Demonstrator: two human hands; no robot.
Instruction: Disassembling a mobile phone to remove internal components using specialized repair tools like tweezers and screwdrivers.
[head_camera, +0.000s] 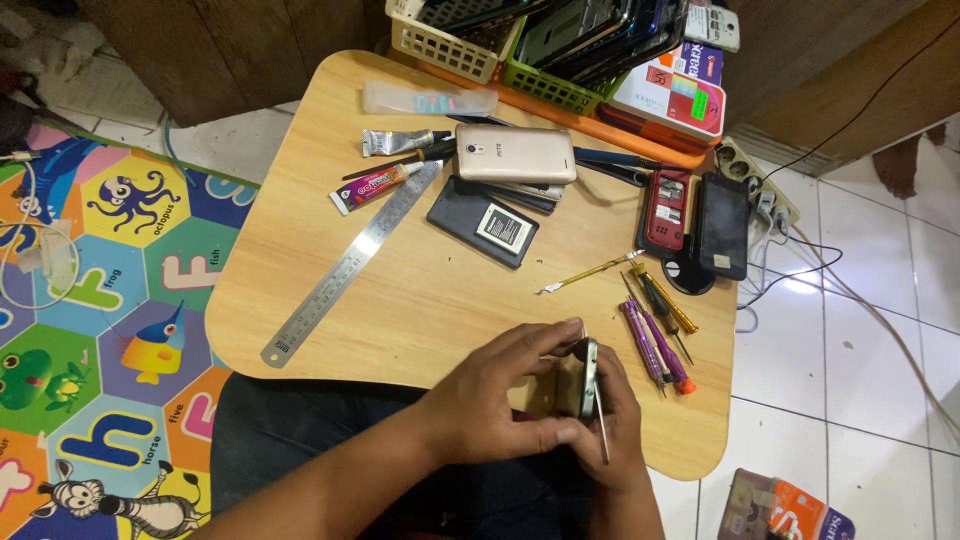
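Both hands sit at 6 o'clock on the worktop, left hand clamping a phone on edge so right hand can pinch a thin pry tool along its seam, screwdrivers close by at 3.

Gold phone at 12 o'clock, red phone at 2, purple screwdrivers at 3, silver ruler at 10, light wood table.

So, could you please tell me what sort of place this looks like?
Probably a small home phone-repair spot: a low wooden table on a tiled floor holds opened phones, screwdrivers and baskets of phone parts, while both hands hold a phone on edge.
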